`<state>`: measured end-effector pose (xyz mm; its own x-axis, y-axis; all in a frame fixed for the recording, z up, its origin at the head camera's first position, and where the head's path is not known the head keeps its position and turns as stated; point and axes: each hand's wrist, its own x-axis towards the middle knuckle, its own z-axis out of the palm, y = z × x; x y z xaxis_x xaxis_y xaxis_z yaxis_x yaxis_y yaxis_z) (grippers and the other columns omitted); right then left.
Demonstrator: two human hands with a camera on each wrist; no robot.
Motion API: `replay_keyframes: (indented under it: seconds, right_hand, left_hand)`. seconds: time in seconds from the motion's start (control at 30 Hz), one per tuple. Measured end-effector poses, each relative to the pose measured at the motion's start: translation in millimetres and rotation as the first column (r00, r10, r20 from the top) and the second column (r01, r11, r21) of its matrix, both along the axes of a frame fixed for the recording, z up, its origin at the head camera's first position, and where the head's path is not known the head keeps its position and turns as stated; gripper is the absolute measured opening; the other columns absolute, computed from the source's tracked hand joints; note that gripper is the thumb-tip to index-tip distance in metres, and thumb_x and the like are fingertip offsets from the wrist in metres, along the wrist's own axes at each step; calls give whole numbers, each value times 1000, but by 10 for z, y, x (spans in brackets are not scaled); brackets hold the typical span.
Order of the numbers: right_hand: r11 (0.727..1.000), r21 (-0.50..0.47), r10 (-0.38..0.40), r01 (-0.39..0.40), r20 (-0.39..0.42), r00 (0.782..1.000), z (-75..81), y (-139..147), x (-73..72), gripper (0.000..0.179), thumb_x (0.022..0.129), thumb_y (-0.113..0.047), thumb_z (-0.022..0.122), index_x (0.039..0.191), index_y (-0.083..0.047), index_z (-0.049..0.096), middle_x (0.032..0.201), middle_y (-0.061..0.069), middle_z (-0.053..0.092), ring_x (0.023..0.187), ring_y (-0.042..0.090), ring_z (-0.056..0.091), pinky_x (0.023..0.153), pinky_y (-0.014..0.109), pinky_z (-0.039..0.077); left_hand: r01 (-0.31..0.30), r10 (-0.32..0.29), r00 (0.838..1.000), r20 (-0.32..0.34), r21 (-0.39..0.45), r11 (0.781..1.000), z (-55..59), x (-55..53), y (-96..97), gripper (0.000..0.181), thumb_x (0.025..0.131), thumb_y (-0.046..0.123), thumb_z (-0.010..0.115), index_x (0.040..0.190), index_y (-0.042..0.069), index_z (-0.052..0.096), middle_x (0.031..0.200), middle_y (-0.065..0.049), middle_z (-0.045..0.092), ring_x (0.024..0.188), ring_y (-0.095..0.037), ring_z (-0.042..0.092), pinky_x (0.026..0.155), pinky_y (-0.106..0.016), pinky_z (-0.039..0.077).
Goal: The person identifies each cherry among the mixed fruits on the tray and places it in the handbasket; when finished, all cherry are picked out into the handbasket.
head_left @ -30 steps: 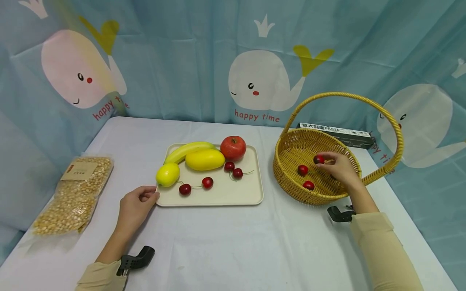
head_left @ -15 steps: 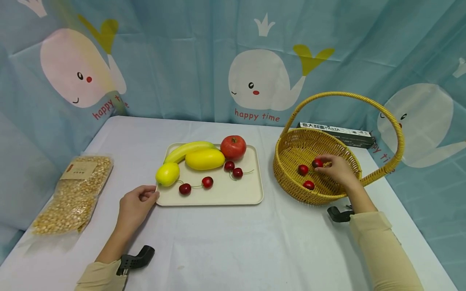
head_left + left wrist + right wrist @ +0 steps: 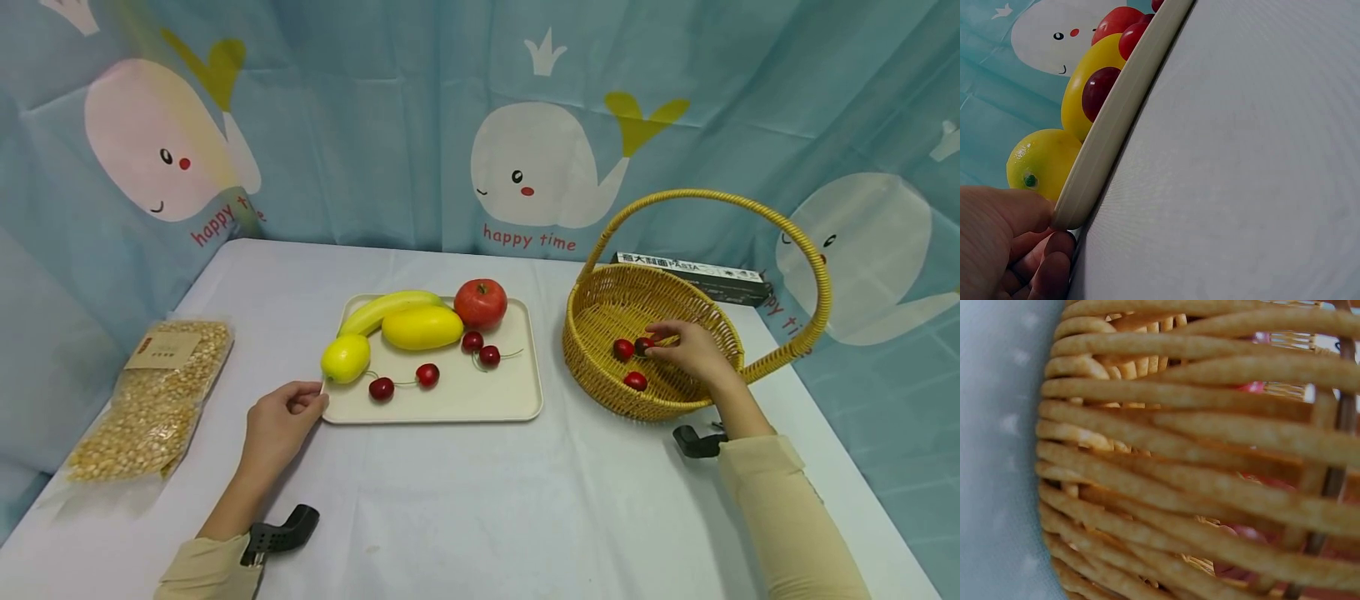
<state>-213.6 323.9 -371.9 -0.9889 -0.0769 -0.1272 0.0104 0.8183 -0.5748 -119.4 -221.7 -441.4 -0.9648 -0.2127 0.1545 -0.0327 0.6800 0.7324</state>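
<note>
"What does the right hand hold?"

"A small round red fruit, pinched between nearly closed fingers inside a round golden wicker basket."

"And the left hand?"

"Fingers pinching a cream rectangular tray at its near-left corner."

Head: we look forward and down over the table. Left wrist: we face the tray closely; both views share its nine-o'clock lemon. Right wrist: we face the basket, at head-view three o'clock, nearer still.

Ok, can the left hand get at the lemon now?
Probably yes: the left hand pinches the tray just beside the lemon, nothing between, but would likely need to let go first.
</note>
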Motion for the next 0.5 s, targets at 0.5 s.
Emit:
replay_keyframes:
  seconds: [0.5]
  right_hand:
    - [983,-172,-75,69,-29,997,102,-14,23,53,88,-33,61,129,-1,48,125,20,51,96,23,51,75,34,48]
  left_hand:
    - [-7,7,1000,13,1,1000,14,0,6,23,85,15,63,101,-1,65,80,-9,62,69,-16,52,55,-15,40]
